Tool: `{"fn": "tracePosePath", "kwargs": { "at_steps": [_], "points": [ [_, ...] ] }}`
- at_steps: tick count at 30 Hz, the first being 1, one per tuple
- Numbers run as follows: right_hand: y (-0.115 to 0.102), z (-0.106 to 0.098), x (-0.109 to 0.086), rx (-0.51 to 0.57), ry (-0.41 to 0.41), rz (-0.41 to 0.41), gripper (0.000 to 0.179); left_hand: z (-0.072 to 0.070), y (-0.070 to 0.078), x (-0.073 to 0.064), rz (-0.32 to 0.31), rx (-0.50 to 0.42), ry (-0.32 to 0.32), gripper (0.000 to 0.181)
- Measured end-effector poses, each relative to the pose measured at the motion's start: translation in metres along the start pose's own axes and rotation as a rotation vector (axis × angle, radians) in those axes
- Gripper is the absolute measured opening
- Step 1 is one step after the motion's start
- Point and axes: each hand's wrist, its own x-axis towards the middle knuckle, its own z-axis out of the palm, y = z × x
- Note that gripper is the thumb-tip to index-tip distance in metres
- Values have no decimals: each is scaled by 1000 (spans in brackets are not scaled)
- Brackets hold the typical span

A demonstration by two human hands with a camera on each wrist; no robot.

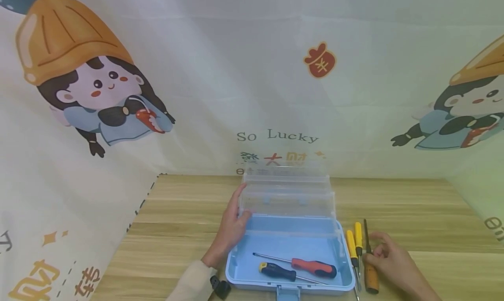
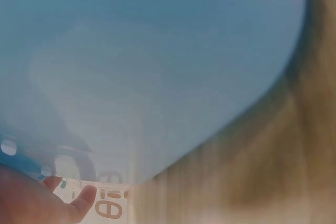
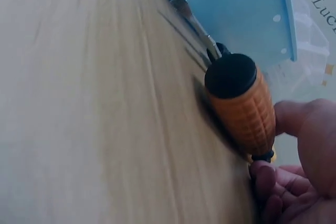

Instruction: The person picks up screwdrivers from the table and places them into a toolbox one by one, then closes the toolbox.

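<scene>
Head view shows the right hand [image 1: 390, 264] pinching an orange-handled screwdriver [image 1: 371, 280] just right of the blue toolbox [image 1: 252, 285]: grooved handle [image 3: 244, 114], black end cap [image 3: 231, 75], slim dark shaft [image 1: 366, 234] pointing away from the person. Two yellow-handled screwdrivers [image 1: 351, 245] lie between it and the toolbox. The left hand [image 1: 232, 224] touches the clear lid's [image 1: 287, 203] left edge; whether it grips, I cannot tell.

Wood-grain table [image 1: 425, 213]: blue case [image 1: 275, 244], two yellow-handled screwdrivers [image 1: 352, 250] beside.
</scene>
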Motion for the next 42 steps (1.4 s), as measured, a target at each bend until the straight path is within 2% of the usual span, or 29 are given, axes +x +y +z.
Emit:
{"fn": "tracePosePath", "kwargs": {
  "at_steps": [8,17,20,24,33,42],
  "points": [
    [-7,0,-1,-1,16,28,59,-1,0,0,9,-1,-6,70],
    [-10,1,0,-12,46,61,53,-1,1,-2,-10,-2,-3,70],
    [-10,1,0,-9,52,70,52,-1,2,-2,3,-1,-3,70],
    [-11,2,1,-1,63,68,50,-1,1,-2,17,-1,-6,70],
    [-11,0,0,20,83,61,47,-1,1,-2,-3,2,-11,70],
    [-11,-3,2,42,74,57,47,-1,1,-1,21,0,-20,70]
  ]
}}
